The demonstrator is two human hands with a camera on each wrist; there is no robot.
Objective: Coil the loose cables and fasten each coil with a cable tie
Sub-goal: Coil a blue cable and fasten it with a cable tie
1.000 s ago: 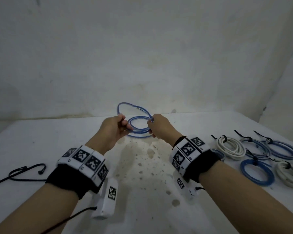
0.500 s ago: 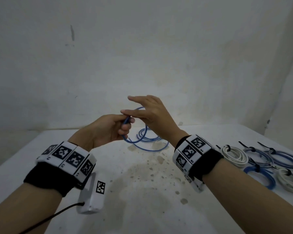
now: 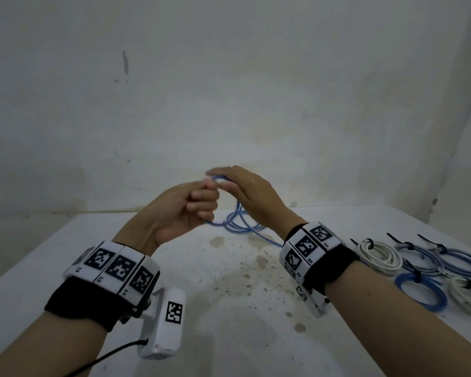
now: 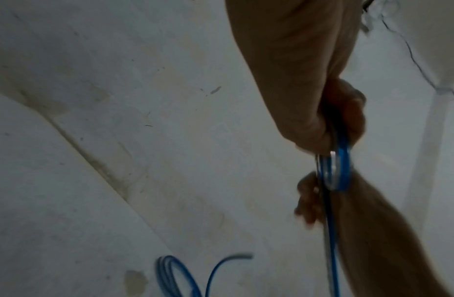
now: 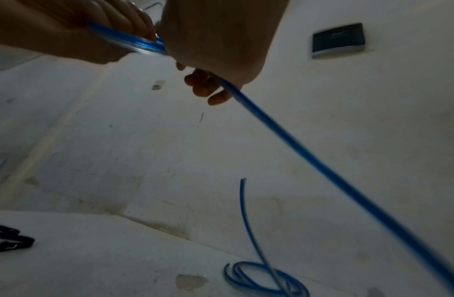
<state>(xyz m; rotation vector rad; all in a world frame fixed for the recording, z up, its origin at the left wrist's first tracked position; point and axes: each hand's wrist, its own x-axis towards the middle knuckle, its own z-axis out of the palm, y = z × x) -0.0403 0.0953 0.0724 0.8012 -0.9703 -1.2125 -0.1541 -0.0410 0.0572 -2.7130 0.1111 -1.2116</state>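
Observation:
A loose blue cable (image 3: 239,224) lies in a few loops on the white table (image 3: 229,322) and rises to both hands. My left hand (image 3: 204,202) is a fist gripping a small loop of it (image 4: 335,160). Just beyond and above that fist, my right hand (image 3: 223,178) has its fingers (image 5: 208,88) curled loosely round the cable (image 5: 297,148), which runs taut from the palm down toward the table. The free cable end (image 5: 243,178) sticks up above the loops (image 5: 259,279). Both hands are held above the table.
Several coils fastened with black ties lie at the table's right: white (image 3: 378,254), pale blue (image 3: 419,257) and blue (image 3: 419,292). Loose black cable ties (image 5: 10,239) lie on the table's left side. A stained wall (image 3: 229,104) stands close behind the table.
Both hands rose from the table with the cable. The right hand swung over the left fist, wrapping cable round it, while the other loops dropped onto the table.

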